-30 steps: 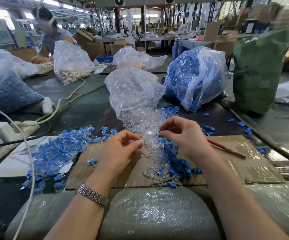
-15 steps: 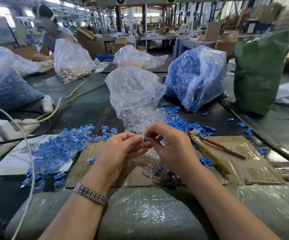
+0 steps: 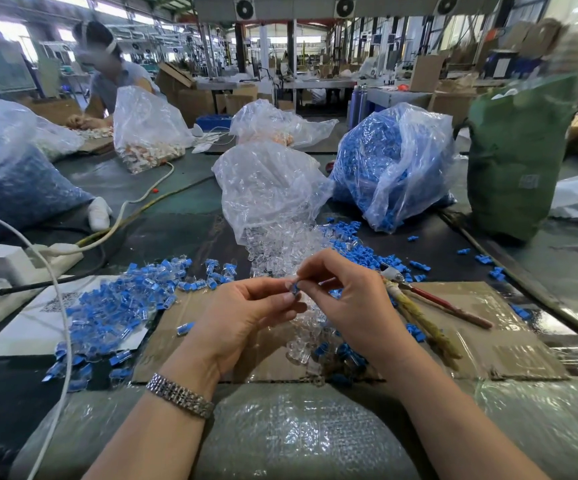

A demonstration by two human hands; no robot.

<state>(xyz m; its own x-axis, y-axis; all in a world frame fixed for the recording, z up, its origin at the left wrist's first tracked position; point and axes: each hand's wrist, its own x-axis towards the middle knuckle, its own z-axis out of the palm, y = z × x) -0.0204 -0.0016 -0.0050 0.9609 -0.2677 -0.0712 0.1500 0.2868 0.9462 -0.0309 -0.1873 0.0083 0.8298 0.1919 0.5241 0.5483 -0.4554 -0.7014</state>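
Fingertips: the left hand point(image 3: 246, 317) had thumb and forefinger curled in, pinching a small blue part point(image 3: 294, 289). The right hand point(image 3: 346, 303) met it from the other side, its fingertips point(image 3: 304, 274) closed on the same part.
Unclear: I could not tell whether a clear shell was already seated on it; the piece was too small and half hidden.
Where the part was: in the air between the two hands, above the cardboard sheet point(image 3: 488, 344) and just over the spill of clear shells point(image 3: 284, 247).
Step, as I read it: pressing a blue insert and a clear shell together, about mid-join.
Feed stock: the shells ran out of the clear bag point(image 3: 270, 188) toward the hands. Loose blue inserts point(image 3: 360, 254) lay just right of them, below the blue bag point(image 3: 384, 161).
Done pile: a heap of blue-and-clear pieces point(image 3: 114, 306) lay to the left, partly on a white printed sheet point(image 3: 27, 327).
Beside the wrist: a hand tool point(image 3: 415, 313) with one red handle and one wrapped handle lay on the cardboard, close to the right forearm.
Risk, slip: with only the tips gripping, I judged that an off-axis push could pop the part out into the mixed litter below, lost among look-alikes.
Risk, bad seat: the joint sat behind the fingers, so a half-pressed piece could pass unnoticed onto the heap.
Risk, sweep: a reach back for the next insert could catch the tool and scatter stock.
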